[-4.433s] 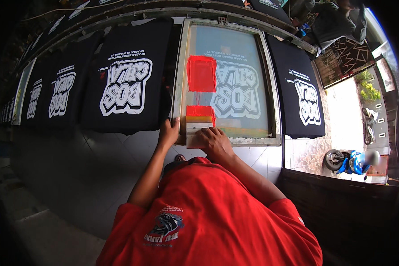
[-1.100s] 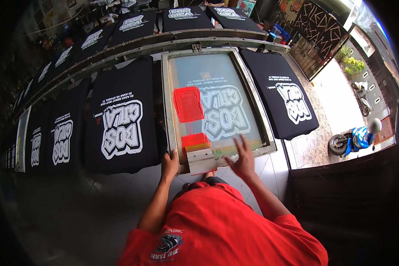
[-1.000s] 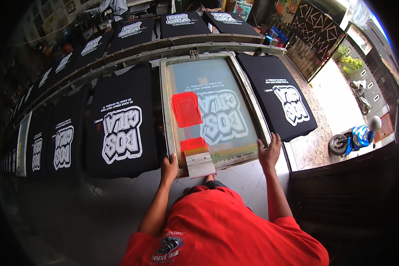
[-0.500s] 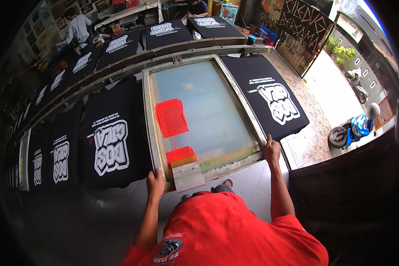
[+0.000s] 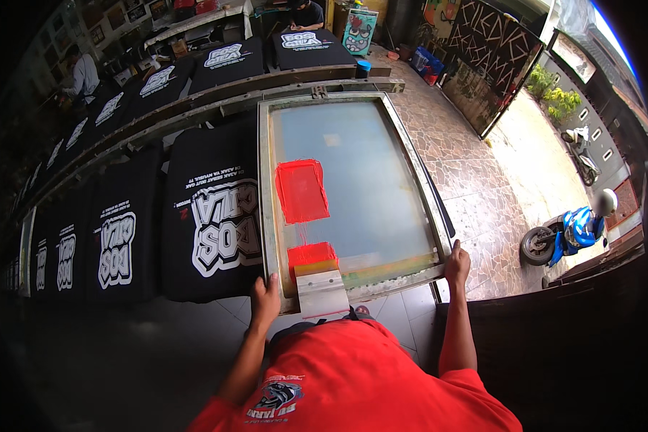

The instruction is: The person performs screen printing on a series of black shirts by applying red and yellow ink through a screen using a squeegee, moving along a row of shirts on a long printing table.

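Note:
My left hand (image 5: 266, 301) is closed around the near left corner of a screen-printing frame (image 5: 268, 209), and my right hand (image 5: 457, 263) grips its near right corner. Inside the frame is a pale blue-grey mesh (image 5: 371, 173). Red ink (image 5: 302, 191) covers a rectangle on the mesh's left side, with a second red patch nearer me. A squeegee (image 5: 322, 291) with a light metal holder rests at the near left edge, beside my left hand, its far edge in the ink. Below the frame lies a black shirt (image 5: 443, 201), mostly hidden, only its right edge showing.
Several black printed shirts (image 5: 117, 245) lie in a row to the left, with another row (image 5: 227, 61) behind a long rail (image 5: 216, 97). Two people (image 5: 85, 75) are at the back. A blue cup (image 5: 363, 68) stands on the rail; a blue motorbike (image 5: 572, 227) is at right.
The frame, with the squeegee on it, has shifted right along the row in both my hands. It now covers most of the rightmost shirt, which lay bare before.

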The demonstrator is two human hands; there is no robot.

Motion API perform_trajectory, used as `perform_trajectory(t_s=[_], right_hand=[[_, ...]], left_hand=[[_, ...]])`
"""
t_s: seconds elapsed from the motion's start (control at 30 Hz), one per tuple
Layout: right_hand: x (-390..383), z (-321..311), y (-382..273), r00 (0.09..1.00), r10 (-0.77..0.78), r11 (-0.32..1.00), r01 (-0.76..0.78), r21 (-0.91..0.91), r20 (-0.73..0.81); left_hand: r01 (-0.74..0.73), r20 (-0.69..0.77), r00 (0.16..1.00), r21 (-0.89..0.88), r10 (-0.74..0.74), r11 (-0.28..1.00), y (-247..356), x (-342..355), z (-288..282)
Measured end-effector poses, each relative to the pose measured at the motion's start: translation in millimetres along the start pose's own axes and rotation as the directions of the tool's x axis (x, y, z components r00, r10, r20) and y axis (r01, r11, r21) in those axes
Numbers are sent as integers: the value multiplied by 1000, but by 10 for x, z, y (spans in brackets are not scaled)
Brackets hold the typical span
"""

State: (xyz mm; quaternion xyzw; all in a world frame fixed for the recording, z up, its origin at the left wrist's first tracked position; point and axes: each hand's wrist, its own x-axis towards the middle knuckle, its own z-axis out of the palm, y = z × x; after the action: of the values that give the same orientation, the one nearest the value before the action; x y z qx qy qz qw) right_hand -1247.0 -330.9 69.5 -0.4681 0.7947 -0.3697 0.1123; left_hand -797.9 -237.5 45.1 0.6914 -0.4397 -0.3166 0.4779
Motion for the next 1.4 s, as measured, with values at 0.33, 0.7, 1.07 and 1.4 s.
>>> perform_trajectory(t_s=[0.33, 0.7, 1.07, 1.4], right_hand=[[998, -148, 521, 996, 21, 999, -17, -35, 90], [1354, -175, 606, 986, 42, 999, -43, 0, 163], [1289, -134, 582, 977, 86, 996, -83, -21, 196], [1289, -52, 749, 969, 69, 989, -98, 110, 239]], left_hand=[[40, -18, 999, 139, -38, 990, 399, -30, 989], [69, -51, 996, 1, -69, 998, 459, -20, 1321], [82, -9, 997, 22, -81, 996, 339, 82, 1280], [125, -16, 992, 233, -125, 964, 94, 105, 1305]])
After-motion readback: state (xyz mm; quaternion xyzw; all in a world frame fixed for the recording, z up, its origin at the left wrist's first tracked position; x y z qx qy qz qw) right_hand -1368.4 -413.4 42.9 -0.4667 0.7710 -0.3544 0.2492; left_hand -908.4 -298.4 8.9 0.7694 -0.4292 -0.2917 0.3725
